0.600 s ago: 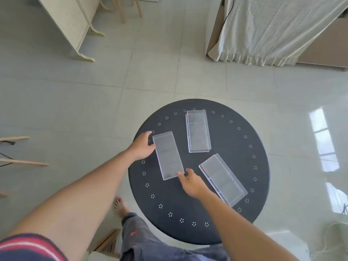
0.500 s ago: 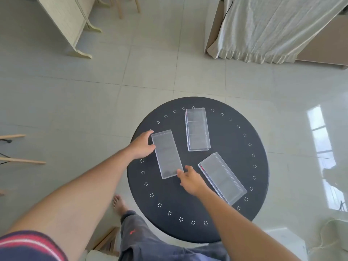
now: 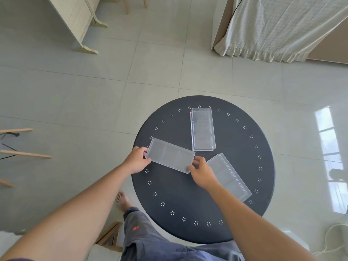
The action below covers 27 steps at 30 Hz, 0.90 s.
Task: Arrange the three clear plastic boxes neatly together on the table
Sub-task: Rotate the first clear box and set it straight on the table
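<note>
Three clear plastic boxes lie on a round black table [image 3: 188,200]. The left box [image 3: 170,155] lies nearly crosswise, slanting down to the right. My left hand [image 3: 137,160] grips its left end and my right hand [image 3: 200,171] grips its right end. The far box [image 3: 202,129] lies lengthwise near the table's far edge, untouched. The right box [image 3: 228,177] lies diagonally behind my right hand and forearm, partly hidden by them.
The table stands on a pale tiled floor. A cream folding screen [image 3: 75,21] is at far left, a draped white cloth [image 3: 273,29] at far right. Wooden rods [image 3: 26,154] lie left. My bare foot [image 3: 122,201] and grey trousers sit near the table's front.
The left box has turned from lengthwise to nearly crosswise. My left hand slid to its left end and my right hand moved to its right end, both now gripping it.
</note>
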Tool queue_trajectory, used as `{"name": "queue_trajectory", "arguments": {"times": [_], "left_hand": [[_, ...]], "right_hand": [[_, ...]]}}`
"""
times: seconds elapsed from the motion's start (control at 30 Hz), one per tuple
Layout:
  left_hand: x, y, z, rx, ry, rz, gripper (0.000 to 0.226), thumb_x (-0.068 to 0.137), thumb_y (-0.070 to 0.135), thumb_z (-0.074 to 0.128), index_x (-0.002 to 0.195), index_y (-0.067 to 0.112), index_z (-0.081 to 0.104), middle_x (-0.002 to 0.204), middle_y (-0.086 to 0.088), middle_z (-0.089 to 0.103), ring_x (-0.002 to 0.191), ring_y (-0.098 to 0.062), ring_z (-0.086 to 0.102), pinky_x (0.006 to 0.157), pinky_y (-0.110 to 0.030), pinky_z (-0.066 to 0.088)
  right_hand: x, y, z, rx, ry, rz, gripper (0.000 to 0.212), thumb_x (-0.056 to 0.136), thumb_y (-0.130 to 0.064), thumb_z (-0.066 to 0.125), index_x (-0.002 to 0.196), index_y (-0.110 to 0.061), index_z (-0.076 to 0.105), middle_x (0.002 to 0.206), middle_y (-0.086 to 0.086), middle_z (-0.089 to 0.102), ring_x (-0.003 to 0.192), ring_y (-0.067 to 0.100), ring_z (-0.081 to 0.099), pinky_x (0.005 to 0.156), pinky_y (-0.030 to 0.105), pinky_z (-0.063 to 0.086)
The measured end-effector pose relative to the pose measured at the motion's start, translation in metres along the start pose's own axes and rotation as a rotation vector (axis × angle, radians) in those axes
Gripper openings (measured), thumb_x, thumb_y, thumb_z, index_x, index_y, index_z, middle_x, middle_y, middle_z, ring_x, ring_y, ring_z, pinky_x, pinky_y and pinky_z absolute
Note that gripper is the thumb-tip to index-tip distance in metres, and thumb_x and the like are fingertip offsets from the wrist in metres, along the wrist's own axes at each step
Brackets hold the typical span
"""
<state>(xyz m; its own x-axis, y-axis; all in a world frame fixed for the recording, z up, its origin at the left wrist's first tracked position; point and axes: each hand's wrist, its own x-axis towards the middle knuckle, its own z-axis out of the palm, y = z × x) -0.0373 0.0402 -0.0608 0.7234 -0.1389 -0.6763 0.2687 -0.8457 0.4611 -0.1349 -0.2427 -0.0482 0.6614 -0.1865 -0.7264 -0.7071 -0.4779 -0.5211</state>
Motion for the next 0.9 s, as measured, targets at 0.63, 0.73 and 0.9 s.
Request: {"name": "queue_trajectory", "arguments": {"times": [0.63,0.73,0.9], "left_hand": [[-0.043,-0.019,0.030,-0.359,0.233,0.052,0.042,0.100,0.013,0.067,0.141,0.024,0.064,0.136,-0.001,0.066,0.127,-0.014,0.065,0.081,-0.003,0.045],[-0.046,-0.021,0.028,-0.311,0.235,0.093,0.045,0.098,0.008,0.071,0.135,0.032,0.063,0.128,0.001,0.061,0.125,-0.015,0.064,0.085,-0.003,0.045],[-0.042,-0.027,0.034,-0.248,0.233,0.082,0.038,0.094,0.014,0.083,0.130,0.017,0.074,0.122,-0.001,0.065,0.119,-0.019,0.069,0.108,-0.038,0.054]], "right_hand": [[-0.020,0.012,0.007,0.047,0.043,-0.119,0.078,0.100,-0.036,0.068,0.167,-0.021,0.030,0.145,-0.014,0.062,0.128,0.013,0.064,0.097,0.037,0.059],[-0.021,0.010,0.001,0.023,0.080,-0.166,0.074,0.100,-0.036,0.071,0.163,-0.023,0.036,0.146,-0.011,0.057,0.125,0.012,0.061,0.089,0.034,0.058],[-0.014,0.007,-0.007,-0.071,0.163,-0.186,0.033,0.104,-0.033,0.068,0.137,-0.029,0.067,0.132,-0.002,0.058,0.099,0.007,0.070,0.079,0.034,0.058]]}}
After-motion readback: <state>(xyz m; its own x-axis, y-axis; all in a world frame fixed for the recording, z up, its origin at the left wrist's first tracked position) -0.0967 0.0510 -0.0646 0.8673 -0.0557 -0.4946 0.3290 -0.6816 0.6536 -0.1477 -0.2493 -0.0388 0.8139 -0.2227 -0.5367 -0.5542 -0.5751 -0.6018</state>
